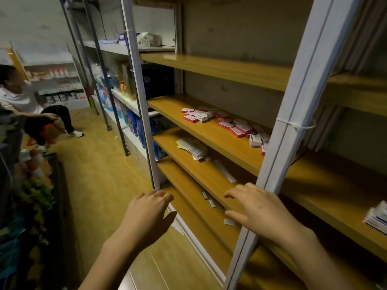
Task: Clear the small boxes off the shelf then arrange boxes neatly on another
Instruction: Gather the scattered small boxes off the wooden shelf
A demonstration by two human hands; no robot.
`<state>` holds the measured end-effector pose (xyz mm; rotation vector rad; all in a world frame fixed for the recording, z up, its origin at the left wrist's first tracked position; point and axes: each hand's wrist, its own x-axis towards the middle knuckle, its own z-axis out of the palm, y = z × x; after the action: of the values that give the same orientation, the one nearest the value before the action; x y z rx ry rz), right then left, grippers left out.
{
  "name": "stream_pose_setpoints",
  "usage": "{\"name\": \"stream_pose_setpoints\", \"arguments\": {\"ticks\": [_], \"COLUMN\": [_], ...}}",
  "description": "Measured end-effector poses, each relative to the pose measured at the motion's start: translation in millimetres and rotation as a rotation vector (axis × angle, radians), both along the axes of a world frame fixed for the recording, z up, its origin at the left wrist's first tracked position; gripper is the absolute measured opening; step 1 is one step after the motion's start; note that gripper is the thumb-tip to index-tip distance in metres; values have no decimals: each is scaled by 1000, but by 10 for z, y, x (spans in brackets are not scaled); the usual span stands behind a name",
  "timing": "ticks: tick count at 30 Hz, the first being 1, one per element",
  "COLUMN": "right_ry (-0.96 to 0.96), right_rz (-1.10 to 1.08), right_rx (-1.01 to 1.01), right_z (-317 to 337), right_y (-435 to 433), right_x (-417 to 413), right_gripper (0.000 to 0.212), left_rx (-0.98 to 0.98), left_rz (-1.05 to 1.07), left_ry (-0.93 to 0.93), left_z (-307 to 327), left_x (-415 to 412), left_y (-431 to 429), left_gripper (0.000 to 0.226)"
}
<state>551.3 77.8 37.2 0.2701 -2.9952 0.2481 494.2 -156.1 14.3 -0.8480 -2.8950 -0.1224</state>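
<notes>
Several small red-and-white boxes (228, 123) lie scattered on a wooden shelf (201, 135) at mid height. On the board below them lies a loose pile of flat white packets (193, 147). My left hand (147, 214) hovers in front of the shelving, low down, fingers relaxed and empty. My right hand (258, 208) reaches toward the front edge of a lower shelf (209, 185) beside the grey upright post (278, 164), fingers spread, holding nothing. Both hands are well below the scattered boxes.
A stack of white-and-blue boxes (377, 218) sits at the right edge. The top wooden shelf (209, 65) is bare. A person (27, 105) sits at the far left on the wooden floor aisle. A dark bin of goods (35, 185) stands left.
</notes>
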Motion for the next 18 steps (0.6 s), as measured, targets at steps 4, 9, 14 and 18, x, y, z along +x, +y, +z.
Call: {"name": "stream_pose_setpoints", "arguments": {"ticks": [4,9,14,18], "right_ry": [9,28,31,-5], "right_rz": [-26,-88,-189,-295], "right_rx": [10,-7,-2,-5], "right_z": [-60,-81,-49,-75], "right_y": [-30,57,161,240], "right_x": [-616,-1443,-2135,-2494], "right_gripper": [40,41,43,42], "left_rx": [23,31,35,5], "left_rz": [-34,-102,-191,-287], "left_ry": [10,21,38,47], "left_z": [-36,-7,31,11], "left_x": [-628,-1557,-2371,-2907], "left_y": [62,215,395,564], "left_gripper": [41,39,41,41]}}
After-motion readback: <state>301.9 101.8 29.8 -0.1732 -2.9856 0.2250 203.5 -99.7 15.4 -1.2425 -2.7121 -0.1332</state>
